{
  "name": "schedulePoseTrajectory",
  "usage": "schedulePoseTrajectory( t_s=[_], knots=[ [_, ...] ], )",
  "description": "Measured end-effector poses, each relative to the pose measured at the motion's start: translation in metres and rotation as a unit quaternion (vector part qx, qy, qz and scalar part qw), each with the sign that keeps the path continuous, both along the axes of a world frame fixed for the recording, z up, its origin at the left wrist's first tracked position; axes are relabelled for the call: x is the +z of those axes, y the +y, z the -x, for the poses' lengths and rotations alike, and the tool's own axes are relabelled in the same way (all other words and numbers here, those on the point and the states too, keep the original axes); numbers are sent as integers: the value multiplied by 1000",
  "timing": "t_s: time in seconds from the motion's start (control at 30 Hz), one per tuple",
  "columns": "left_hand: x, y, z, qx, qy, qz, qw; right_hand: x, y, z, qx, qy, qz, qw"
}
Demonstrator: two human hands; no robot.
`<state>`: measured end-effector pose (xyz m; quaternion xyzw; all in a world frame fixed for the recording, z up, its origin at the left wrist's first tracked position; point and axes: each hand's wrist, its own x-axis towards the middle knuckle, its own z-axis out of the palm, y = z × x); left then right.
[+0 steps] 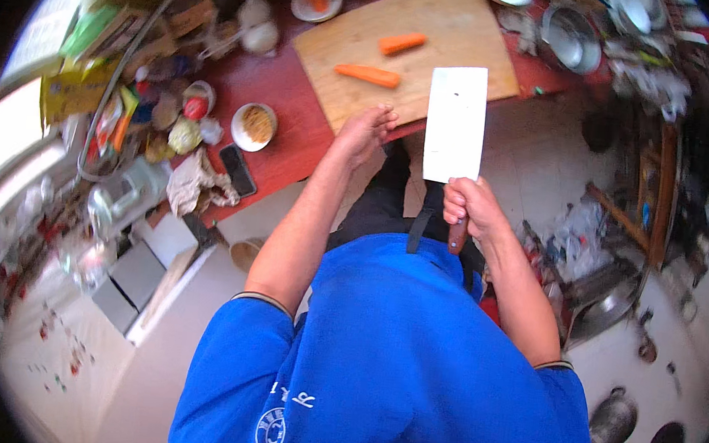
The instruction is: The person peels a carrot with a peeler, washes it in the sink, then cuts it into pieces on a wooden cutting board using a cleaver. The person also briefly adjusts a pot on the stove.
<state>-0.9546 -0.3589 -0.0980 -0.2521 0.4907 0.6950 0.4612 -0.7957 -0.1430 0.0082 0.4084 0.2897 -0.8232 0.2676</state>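
Note:
My right hand (471, 206) grips the brown handle of a cleaver (455, 126). Its broad blade, bright with glare, points away from me and overlaps the near edge of a wooden cutting board (460, 22). Two pieces of peeled carrot lie apart on the board: a longer one (367, 75) closer to me and a shorter, thicker one (402, 43) beyond it. Near the board's front left edge, my left hand (365, 135) holds nothing, its fingers extended and pointing toward the board.
On the red table (234, 78) are a bowl of yellowish food (255, 127), a smartphone (238, 170), a crumpled cloth (196, 183) and a bowl with orange pieces (317, 1). Metal bowls (569, 41) stand at the back right. Bags and produce crowd the left by the window.

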Motion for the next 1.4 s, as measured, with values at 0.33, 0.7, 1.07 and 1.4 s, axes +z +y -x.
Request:
schedulePoseTrajectory(
  t_s=[0.33,0.7,1.07,1.4],
  knots=[
    [38,119,-79,-235,-7,-130,963,12,18,-129,-152,72,48,985],
    [142,253,-303,-365,410,-54,834,-30,34,-399,-335,-47,-127,933],
    [166,379,-662,-601,658,-292,348,-64,-37,-583,-441,-195,-174,859],
    [165,417,-790,-518,705,-405,267,-73,-59,-602,-455,-160,-211,850]
  ],
)
